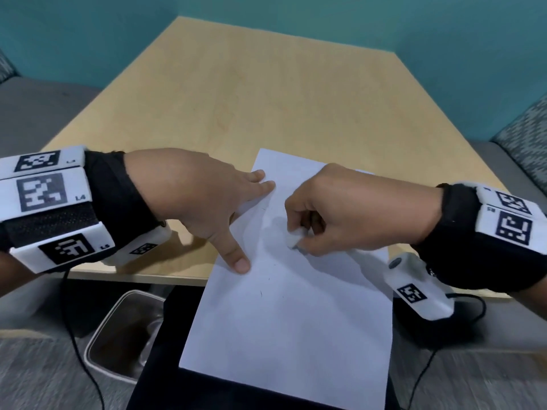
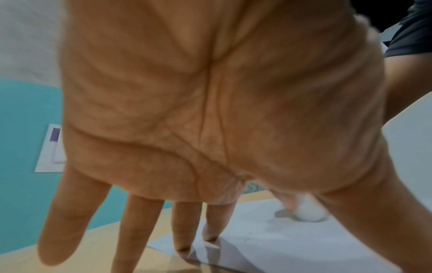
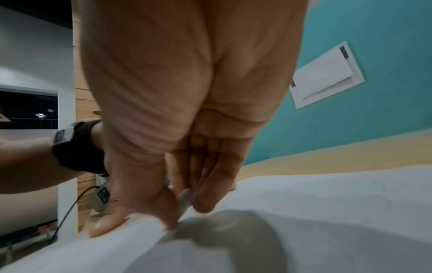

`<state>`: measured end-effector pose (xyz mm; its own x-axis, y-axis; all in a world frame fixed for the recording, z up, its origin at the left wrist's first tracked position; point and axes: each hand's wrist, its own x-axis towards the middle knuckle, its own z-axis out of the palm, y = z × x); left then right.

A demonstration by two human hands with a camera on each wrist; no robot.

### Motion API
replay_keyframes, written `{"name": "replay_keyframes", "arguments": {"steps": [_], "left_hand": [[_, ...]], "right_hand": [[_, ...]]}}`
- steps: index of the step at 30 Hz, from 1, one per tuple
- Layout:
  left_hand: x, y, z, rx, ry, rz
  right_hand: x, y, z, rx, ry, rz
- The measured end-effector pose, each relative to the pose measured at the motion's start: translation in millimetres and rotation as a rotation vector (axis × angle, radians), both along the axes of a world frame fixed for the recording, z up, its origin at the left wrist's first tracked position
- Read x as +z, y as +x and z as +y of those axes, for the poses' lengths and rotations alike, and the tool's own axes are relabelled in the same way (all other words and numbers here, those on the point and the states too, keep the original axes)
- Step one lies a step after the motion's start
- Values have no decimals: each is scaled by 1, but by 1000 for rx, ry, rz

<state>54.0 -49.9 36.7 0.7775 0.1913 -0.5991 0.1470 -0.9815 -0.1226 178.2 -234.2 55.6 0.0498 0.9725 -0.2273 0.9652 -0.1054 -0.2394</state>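
The left hand is lying spread and straight-fingered at centre left of the head view. Its thumb and fingertips are pressing on the left edge of the sheet of paper, most likely so that the thin sheet is not sliding or wrinkling under the rubbing. The right hand, at centre right, is curling its thumb and fingers tightly round a small white eraser and holding its lower end against the page, apparently to clear the faint pencil marks scattered down the middle.

The sheet is sitting in the lower centre of the frame. Its upper part is resting on the pale wood-grain surface, and its lower part is overhanging the near edge above something dark. It is plain, white, matte and rectangular, and it is bowing slightly near the right hand in the right wrist view. The eraser is looking soft and rounded at its worn tip. A bin with a light rim is standing on the grey floor at lower left.
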Motion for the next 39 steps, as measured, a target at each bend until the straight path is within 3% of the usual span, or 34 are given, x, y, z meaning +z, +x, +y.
{"name": "replay_keyframes", "arguments": {"steps": [3,8,13,17,23,27,33,39], "left_hand": [[1,1,-2,5,9,15],[0,3,-4,18,26,31],[1,3,-3,11,24,27],[2,4,-4,13,40,37],[6,3,-8,29,38,38],[7,1,-8,35,27,32],[11,-3,-8,-16,7,-21],[14,-1,-10,34,-59,-146]], "right_hand": [[-4,0,1,-2,80,-65],[1,-17,-16,81,-51,42],[-2,-12,-18,-10,65,-68],[-2,-34,-29,81,2,-38],[-2,-27,-27,20,64,-72],[-5,-44,-32,93,23,-43],[-1,9,-30,-133,118,-66],[-5,8,-39,-137,54,38]]}}
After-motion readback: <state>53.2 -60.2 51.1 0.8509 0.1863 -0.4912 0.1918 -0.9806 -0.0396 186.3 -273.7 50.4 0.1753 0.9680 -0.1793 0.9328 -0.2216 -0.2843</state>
